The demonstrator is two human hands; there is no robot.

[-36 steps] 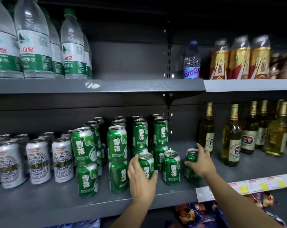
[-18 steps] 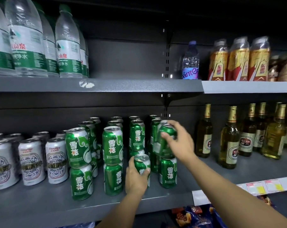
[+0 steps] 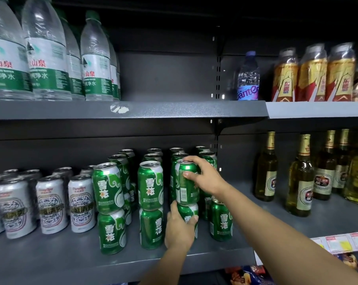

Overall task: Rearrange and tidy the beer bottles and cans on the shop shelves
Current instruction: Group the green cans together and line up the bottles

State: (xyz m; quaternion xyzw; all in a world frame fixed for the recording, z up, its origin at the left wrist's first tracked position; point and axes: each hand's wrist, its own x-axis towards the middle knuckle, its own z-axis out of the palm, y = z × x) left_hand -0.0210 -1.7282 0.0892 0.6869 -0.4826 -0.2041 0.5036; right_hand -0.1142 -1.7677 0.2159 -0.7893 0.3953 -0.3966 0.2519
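Just now you lifted the green can (image 3: 186, 185) from beside the bottles, your right hand (image 3: 204, 175) gripping it atop the lower can (image 3: 188, 218) your left hand (image 3: 179, 229) clasped, completing another stacked column on the shelf (image 3: 50, 262).

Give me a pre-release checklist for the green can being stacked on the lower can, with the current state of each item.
1. Right hand has a grip on the upper green can: ok.
2. Left hand steadies the lower green can: ok.
3. Upper can sits on the lower can's top: looks so, seam partly hidden; cannot tell.
4. Upper can upright: slightly tilted; not ok.
5. Label faces front like the neighbouring stack: barcode side shows; not ok.
6. Single green can to the right stands apart from the stack: ok.
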